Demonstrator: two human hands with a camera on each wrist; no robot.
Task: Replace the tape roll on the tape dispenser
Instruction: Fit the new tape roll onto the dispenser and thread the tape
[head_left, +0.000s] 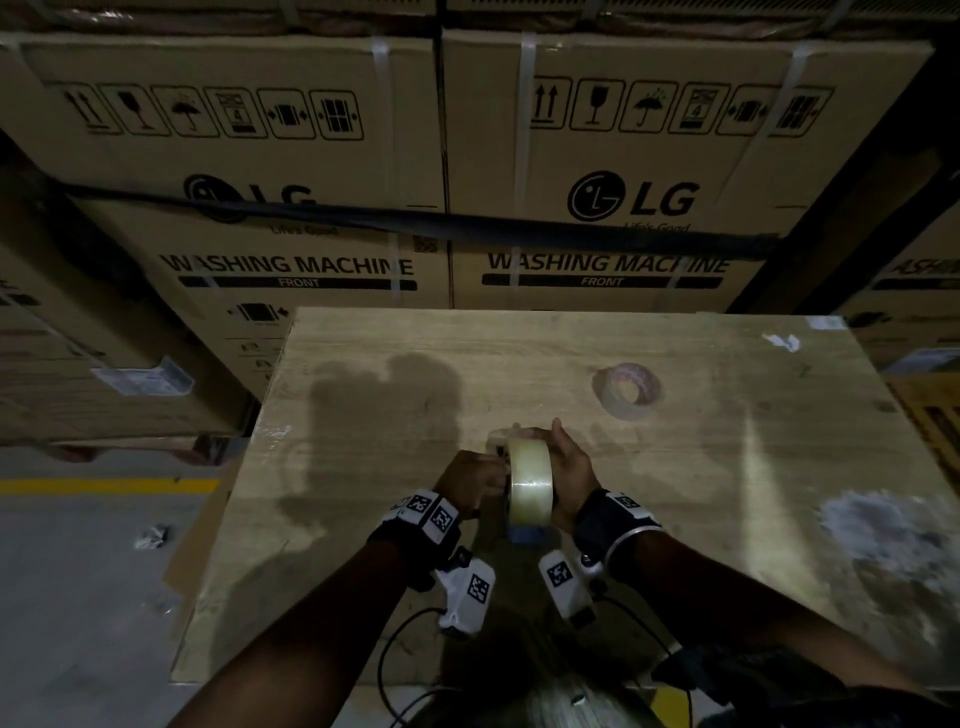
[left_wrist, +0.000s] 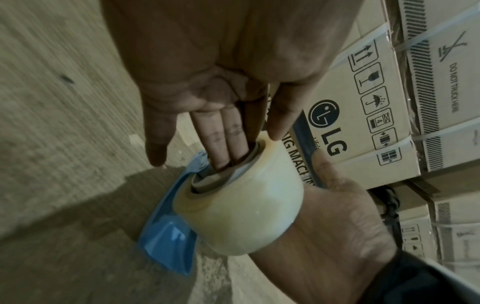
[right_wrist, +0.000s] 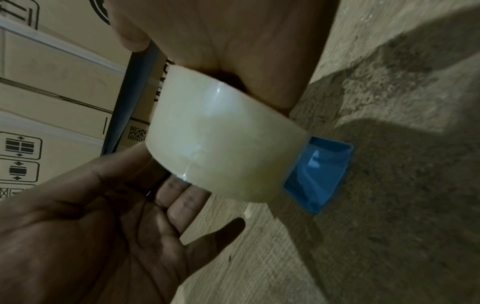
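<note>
A full roll of clear tape (head_left: 530, 488) stands on edge over the blue dispenser (head_left: 525, 535) on the wooden table (head_left: 701, 519). My left hand (head_left: 475, 480) is on the roll's left side; in the left wrist view its straight fingers (left_wrist: 221, 144) reach into the roll's core (left_wrist: 207, 183). My right hand (head_left: 571, 475) cups the roll's right face, thumb up, its fingers curled over the far rim. The dispenser's blue handle (left_wrist: 166, 240) lies flat on the table under the roll (right_wrist: 223, 139). An old, nearly spent roll (head_left: 626, 389) lies flat further back right.
Stacked cardboard washing-machine boxes (head_left: 623, 156) rise just behind the table. A paper scrap (head_left: 782, 342) lies near the far right corner. To the left the table drops to a grey floor with a yellow line (head_left: 104, 486). Cables (head_left: 395, 639) hang at the near edge.
</note>
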